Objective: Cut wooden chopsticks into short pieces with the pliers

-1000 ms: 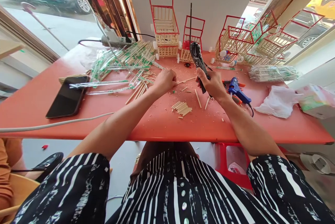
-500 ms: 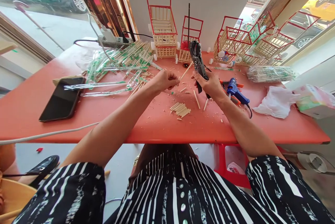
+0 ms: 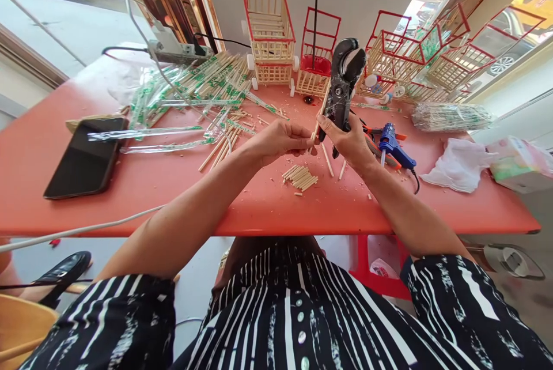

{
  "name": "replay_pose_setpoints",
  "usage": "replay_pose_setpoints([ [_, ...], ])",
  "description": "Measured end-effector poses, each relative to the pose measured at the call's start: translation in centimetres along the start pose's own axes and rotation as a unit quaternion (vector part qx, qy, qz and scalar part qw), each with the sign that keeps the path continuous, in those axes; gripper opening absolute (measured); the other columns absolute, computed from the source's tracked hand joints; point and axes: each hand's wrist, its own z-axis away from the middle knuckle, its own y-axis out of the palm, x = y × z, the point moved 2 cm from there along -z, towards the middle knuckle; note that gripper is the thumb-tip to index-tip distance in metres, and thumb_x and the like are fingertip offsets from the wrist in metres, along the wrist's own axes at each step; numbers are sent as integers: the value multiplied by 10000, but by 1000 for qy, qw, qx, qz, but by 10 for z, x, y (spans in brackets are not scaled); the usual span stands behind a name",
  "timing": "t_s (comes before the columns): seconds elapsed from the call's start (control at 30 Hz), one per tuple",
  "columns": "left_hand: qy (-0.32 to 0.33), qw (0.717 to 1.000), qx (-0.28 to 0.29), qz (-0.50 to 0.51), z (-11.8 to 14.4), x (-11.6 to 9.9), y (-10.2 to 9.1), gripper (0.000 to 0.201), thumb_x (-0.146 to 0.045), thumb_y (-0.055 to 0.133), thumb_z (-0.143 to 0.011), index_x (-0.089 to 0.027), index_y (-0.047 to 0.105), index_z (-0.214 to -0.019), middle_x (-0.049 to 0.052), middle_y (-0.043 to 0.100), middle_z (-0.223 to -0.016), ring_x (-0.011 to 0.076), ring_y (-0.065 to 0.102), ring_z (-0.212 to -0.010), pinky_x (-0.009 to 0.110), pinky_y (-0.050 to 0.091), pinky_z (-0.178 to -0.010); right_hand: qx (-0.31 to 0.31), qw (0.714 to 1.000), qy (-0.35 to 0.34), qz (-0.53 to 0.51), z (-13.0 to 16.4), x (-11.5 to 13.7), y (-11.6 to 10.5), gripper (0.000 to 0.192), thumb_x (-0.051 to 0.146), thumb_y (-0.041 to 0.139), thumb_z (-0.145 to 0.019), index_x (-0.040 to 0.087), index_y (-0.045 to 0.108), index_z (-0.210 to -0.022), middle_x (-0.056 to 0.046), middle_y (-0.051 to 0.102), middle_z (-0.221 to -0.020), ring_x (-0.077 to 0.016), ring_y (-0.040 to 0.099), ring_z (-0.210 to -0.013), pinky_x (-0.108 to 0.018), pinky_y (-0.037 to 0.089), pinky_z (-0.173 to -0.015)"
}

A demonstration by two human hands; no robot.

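Observation:
My left hand [image 3: 288, 139] is closed in a pinch on a thin wooden stick [image 3: 322, 109], which slants up beside the cutter. My right hand [image 3: 352, 142] grips a pair of black hand cutters [image 3: 339, 99], their curved jaws pointing up and apart. The right thumb touches or nearly touches the stick. Below the hands lies a small pile of short cut stick pieces [image 3: 301, 177] on the red table [image 3: 259, 208]. Two longer stick pieces [image 3: 327, 161] lie under my right hand.
At left are wrapped chopsticks [image 3: 203, 87], a phone [image 3: 86, 157] and a power strip [image 3: 181, 47]. Miniature stick carts [image 3: 272, 36] stand along the back. A blue glue gun [image 3: 395, 148], white cloth [image 3: 458, 165], tissue pack [image 3: 521, 162] and a bundle of sticks [image 3: 451, 116] are at right.
My hands have come together, the left moving right towards the cutters. The stick now stands more upright beside the tool, and the cutters are raised closer to me. The view has shifted slightly.

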Motion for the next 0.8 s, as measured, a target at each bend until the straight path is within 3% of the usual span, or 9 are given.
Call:
replay_pose_setpoints([
  [0.17, -22, 999, 11, 36, 2, 2, 1, 475, -449, 1033, -563, -118, 810, -822, 82, 785, -780, 68, 559, -606, 215, 452, -588, -38, 999, -18, 8, 0, -4, 3, 554, 772, 708, -817, 236, 579, -765, 19, 606, -693, -140, 586, -655, -307, 540, -633],
  [0.33, -19, 1000, 2, 10, 1, 5, 0, 428, -427, 1014, -600, -128, 819, -836, 99, 796, -810, 82, 570, -607, 236, 470, -593, -35, 998, -10, 59, 2, -3, 3, 537, 766, 683, -851, 234, 612, -820, -6, 622, -751, -167, 600, -715, -336, 568, -690],
  [0.5, 30, 995, -34, -94, -5, 10, -5, 313, -402, 926, -668, -142, 818, -805, 97, 804, -808, 111, 594, -607, 243, 443, -555, -4, 988, -27, 152, 5, 1, 0, 431, 661, 657, -932, 239, 635, -849, -28, 610, -792, -205, 594, -783, -369, 567, -760],
  [0.67, 87, 966, -104, -220, -11, 16, -13, 212, -358, 859, -672, -159, 817, -733, 37, 761, -705, 147, 625, -657, 261, 443, -614, 49, 979, -86, 180, 7, 9, -1, 277, 509, 664, -956, 232, 660, -941, -44, 669, -884, -205, 602, -818, -363, 533, -811],
  [0.8, 111, 946, -133, -273, -12, 19, -17, 213, -370, 805, -680, -161, 818, -720, 9, 713, -643, 131, 559, -622, 271, 392, -618, 62, 968, -111, 215, 5, 10, -3, 207, 420, 616, -962, 222, 651, -915, -50, 686, -884, -201, 601, -811, -346, 497, -796],
])
